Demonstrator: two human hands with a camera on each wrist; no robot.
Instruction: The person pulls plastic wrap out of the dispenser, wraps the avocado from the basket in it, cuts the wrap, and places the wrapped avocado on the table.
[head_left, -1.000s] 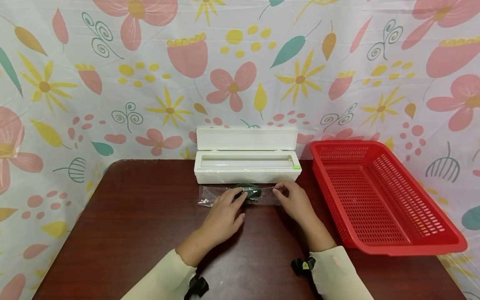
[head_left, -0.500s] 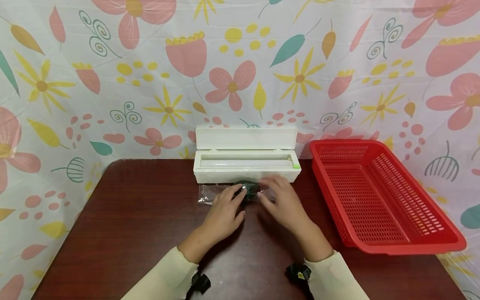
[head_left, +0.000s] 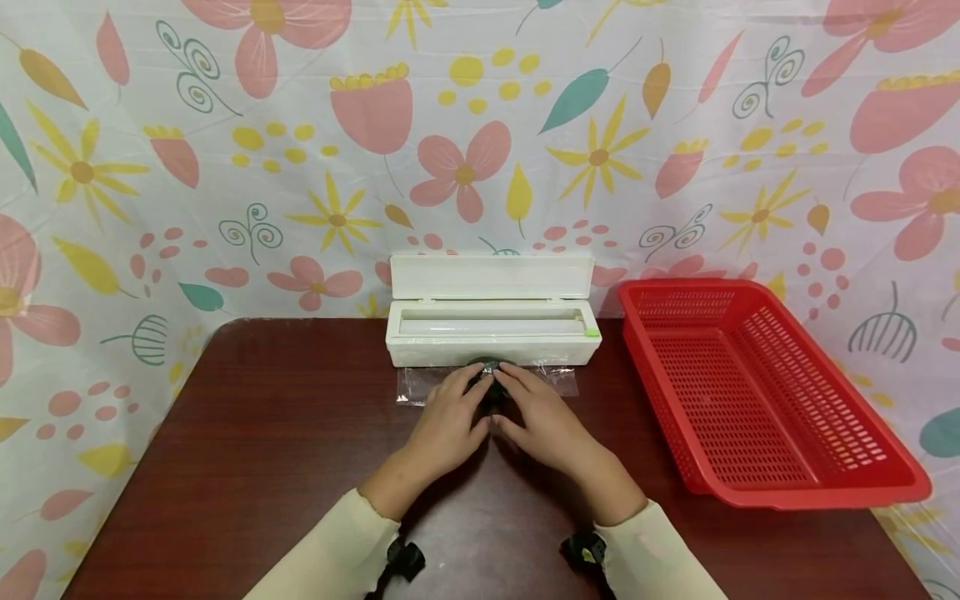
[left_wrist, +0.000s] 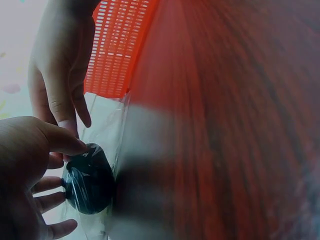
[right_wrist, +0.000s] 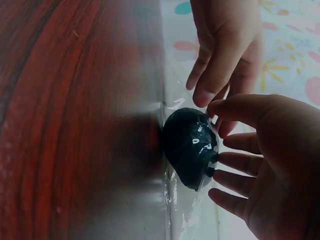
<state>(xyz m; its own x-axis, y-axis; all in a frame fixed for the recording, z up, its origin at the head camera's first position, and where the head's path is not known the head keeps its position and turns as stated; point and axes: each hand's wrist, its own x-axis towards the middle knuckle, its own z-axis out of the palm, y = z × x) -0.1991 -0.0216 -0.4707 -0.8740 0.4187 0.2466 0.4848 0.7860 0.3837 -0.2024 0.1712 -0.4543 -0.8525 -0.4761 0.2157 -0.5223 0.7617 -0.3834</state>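
Observation:
A dark green, rounded, shiny thing [right_wrist: 186, 142] lies at the table's back, with clear plastic film [head_left: 412, 387] over it and spreading to both sides. Its exact kind cannot be told. My left hand [head_left: 444, 425] reaches it from the left, with fingers spread and fingertips at its far and upper side. From the other side my right hand [head_left: 547, 425] touches it with fairly straight fingers. Both thumbs lie on the near side and almost meet. In the head view the hands hide most of the thing. Right behind it stands a white cling film dispenser [head_left: 491, 353], lid up.
A film roll [head_left: 491, 326] lies inside the dispenser, with a small green piece [head_left: 592, 332] at its right front edge. To the right, a red perforated basket [head_left: 817, 498] stands on the dark wooden table [head_left: 247, 467]. A flowered cloth [head_left: 465, 83] hangs behind.
My right hand has let go of the film's right part and moved left onto the green thing, beside my left hand. The left hand has stayed nearly in place.

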